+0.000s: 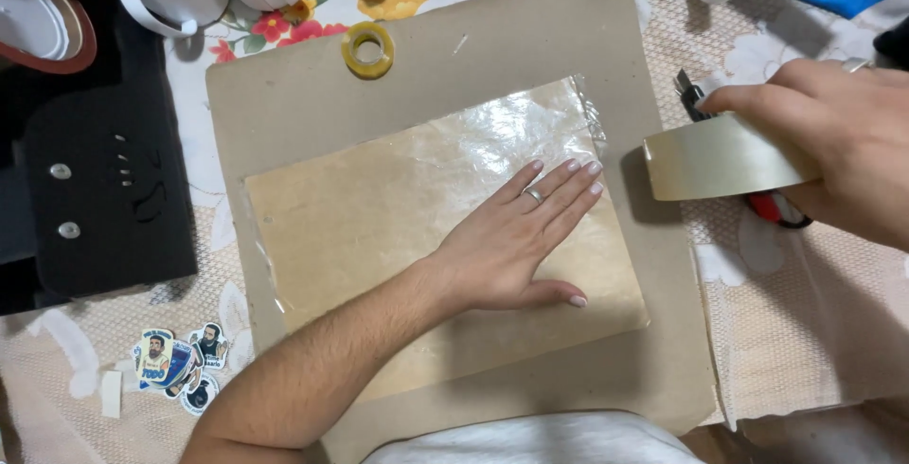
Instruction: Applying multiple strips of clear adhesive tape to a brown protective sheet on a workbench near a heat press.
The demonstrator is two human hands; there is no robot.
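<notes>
Tape roll (724, 156) clasped in right hand (833, 137) fingers; left hand (511, 241) fingers spread flat on taped sheet (379, 208).

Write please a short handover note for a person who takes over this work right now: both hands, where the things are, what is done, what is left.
Left hand: flat, palm down on the clear film sheet, pressing it onto the cardboard board.
Right hand: holds the wide tape roll just past the board's right edge; a red-handled cutter lies under it.
Small yellow tape roll: on the board's top edge.
Done: film appears laid and smoothed.
Left: no wide tape is visibly on the film's right edge yet; the other edges cannot be judged.
</notes>
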